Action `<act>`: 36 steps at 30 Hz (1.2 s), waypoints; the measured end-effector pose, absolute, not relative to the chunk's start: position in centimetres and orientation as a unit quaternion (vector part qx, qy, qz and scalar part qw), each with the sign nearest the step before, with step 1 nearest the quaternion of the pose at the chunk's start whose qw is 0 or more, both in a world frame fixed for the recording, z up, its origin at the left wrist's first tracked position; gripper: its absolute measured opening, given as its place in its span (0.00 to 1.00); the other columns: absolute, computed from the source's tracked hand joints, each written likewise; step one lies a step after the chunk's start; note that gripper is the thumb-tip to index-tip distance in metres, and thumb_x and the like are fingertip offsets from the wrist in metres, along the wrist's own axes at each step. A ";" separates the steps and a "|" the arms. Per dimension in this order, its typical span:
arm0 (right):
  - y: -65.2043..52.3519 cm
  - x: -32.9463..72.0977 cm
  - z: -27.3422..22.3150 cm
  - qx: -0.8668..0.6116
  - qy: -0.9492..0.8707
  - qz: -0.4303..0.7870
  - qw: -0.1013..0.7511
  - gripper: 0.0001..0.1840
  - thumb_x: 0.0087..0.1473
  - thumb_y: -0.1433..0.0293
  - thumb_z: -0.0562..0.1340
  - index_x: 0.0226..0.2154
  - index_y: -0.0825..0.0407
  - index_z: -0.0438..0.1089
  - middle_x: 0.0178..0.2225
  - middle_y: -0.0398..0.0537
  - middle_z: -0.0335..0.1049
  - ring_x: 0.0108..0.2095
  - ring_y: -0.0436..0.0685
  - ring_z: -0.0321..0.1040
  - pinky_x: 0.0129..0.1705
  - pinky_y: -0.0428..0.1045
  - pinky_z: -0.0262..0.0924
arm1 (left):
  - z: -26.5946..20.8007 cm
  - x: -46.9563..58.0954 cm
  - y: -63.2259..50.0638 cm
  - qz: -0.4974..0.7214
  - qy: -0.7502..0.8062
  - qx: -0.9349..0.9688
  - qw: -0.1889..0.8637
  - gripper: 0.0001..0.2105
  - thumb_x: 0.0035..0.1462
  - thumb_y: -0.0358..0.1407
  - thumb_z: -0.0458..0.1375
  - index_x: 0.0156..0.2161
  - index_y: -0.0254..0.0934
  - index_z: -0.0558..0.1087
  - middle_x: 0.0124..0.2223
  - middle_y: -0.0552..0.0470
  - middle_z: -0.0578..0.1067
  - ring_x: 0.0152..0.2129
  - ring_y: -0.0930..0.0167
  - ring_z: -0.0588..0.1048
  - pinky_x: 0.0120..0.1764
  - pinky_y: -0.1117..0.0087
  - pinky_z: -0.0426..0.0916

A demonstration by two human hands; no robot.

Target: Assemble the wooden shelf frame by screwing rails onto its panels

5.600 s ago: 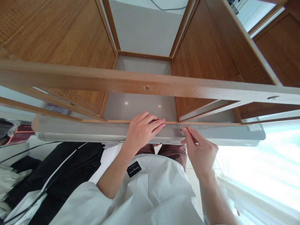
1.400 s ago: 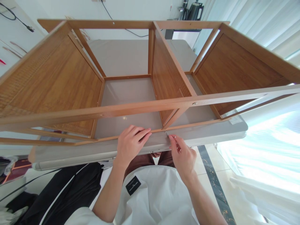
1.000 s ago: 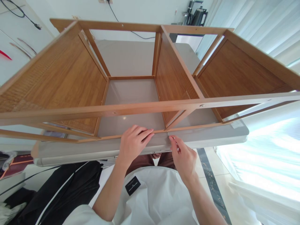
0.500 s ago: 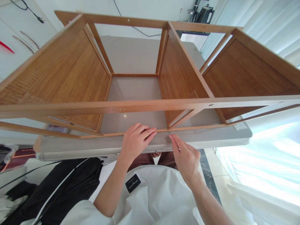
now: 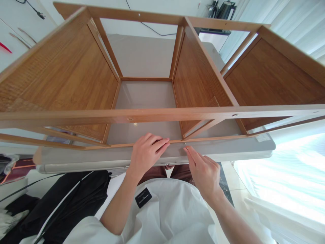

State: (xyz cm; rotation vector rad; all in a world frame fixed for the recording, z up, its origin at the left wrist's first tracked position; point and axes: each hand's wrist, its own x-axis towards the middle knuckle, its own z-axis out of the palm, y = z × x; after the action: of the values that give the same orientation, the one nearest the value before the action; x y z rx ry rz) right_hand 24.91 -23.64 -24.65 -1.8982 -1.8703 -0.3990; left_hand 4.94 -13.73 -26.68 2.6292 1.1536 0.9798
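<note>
A brown wooden frame (image 5: 152,115) with panelled dividers fills the view, standing on a grey tabletop (image 5: 146,95). At its near lower rail, my left hand (image 5: 146,154) is closed, with fingers over the rail and the thumb on the near side. To the right, my right hand (image 5: 204,173) pinches a thin metal piece (image 5: 185,145) that looks like a hex key. Its upper end meets the near side of the rail, just below the foot of the middle divider. Most of that piece is hidden in my fingers.
The frame's upper front rail (image 5: 157,116) crosses above both hands. Black cloth (image 5: 83,193) lies at the lower left, beside my white garment (image 5: 175,206). A kettle (image 5: 226,10) stands at the back right, and sheer curtains (image 5: 286,20) hang on the right.
The view has shifted slightly. My right hand has turned a little at the wrist, its knuckles moving right, while the fingertips stay by the rail. My left hand keeps its place.
</note>
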 end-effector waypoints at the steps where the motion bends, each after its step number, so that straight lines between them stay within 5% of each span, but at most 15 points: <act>1: -23.6 24.9 -24.6 -0.687 -0.677 -0.144 0.219 0.14 0.67 0.67 0.58 0.33 0.47 0.78 0.15 0.36 0.61 0.17 0.46 0.48 0.24 0.46 0.48 | -26.7 4.9 -13.7 0.323 0.380 0.865 0.053 0.08 0.63 0.37 0.62 0.46 0.45 0.80 0.38 0.53 0.81 0.34 0.70 0.74 0.39 0.67 0.68; 12: -23.7 25.1 -24.8 -0.690 -0.677 -0.105 0.235 0.13 0.66 0.66 0.59 0.32 0.47 0.78 0.14 0.36 0.61 0.16 0.46 0.50 0.23 0.46 0.46 | -26.6 5.0 -13.7 0.323 0.378 0.866 0.053 0.08 0.64 0.37 0.61 0.46 0.45 0.80 0.38 0.52 0.81 0.33 0.70 0.74 0.38 0.66 0.69; 17: -23.4 25.3 -24.6 -0.771 -0.542 0.075 0.325 0.19 0.66 0.56 0.59 0.34 0.48 0.79 0.18 0.40 0.72 0.19 0.49 0.68 0.24 0.45 0.55 | -26.7 5.0 -13.7 0.321 0.381 0.866 0.051 0.08 0.64 0.37 0.61 0.46 0.45 0.80 0.38 0.52 0.81 0.33 0.70 0.74 0.38 0.66 0.68; 23: -23.2 25.0 -24.3 -0.793 -0.356 0.283 0.406 0.22 0.59 0.48 0.63 0.35 0.50 0.78 0.24 0.46 0.79 0.21 0.56 0.74 0.28 0.48 0.66 | -26.7 4.9 -13.7 0.315 0.384 0.867 0.051 0.08 0.63 0.37 0.62 0.47 0.45 0.80 0.38 0.53 0.81 0.34 0.70 0.74 0.39 0.66 0.68; 27: -23.5 24.6 -24.5 -0.792 -0.354 0.254 0.428 0.22 0.59 0.49 0.62 0.34 0.50 0.78 0.28 0.47 0.81 0.21 0.55 0.74 0.30 0.48 0.66 | -26.6 4.9 -13.7 0.318 0.383 0.866 0.049 0.08 0.64 0.37 0.61 0.46 0.45 0.80 0.38 0.52 0.81 0.34 0.69 0.74 0.39 0.66 0.68; 33: -23.8 24.4 -24.9 -0.794 -0.427 0.164 0.400 0.19 0.63 0.52 0.60 0.35 0.47 0.78 0.20 0.40 0.75 0.22 0.53 0.74 0.29 0.46 0.64 | -26.5 5.1 -13.7 0.326 0.382 0.863 0.041 0.07 0.63 0.37 0.62 0.45 0.45 0.80 0.37 0.53 0.81 0.33 0.70 0.74 0.38 0.67 0.68; 36: -23.7 24.4 -25.4 -0.786 -0.458 0.125 0.397 0.19 0.64 0.53 0.59 0.35 0.47 0.78 0.26 0.40 0.79 0.22 0.51 0.75 0.27 0.44 0.62 | -26.4 5.1 -13.8 0.326 0.384 0.863 0.040 0.07 0.63 0.37 0.62 0.45 0.45 0.80 0.37 0.53 0.81 0.33 0.70 0.74 0.37 0.67 0.67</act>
State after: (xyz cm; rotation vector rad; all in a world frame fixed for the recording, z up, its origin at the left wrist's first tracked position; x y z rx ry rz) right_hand 24.36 -23.73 -25.42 -1.9912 -1.1598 0.3160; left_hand 5.08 -13.76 -26.43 2.6439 1.1766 0.9993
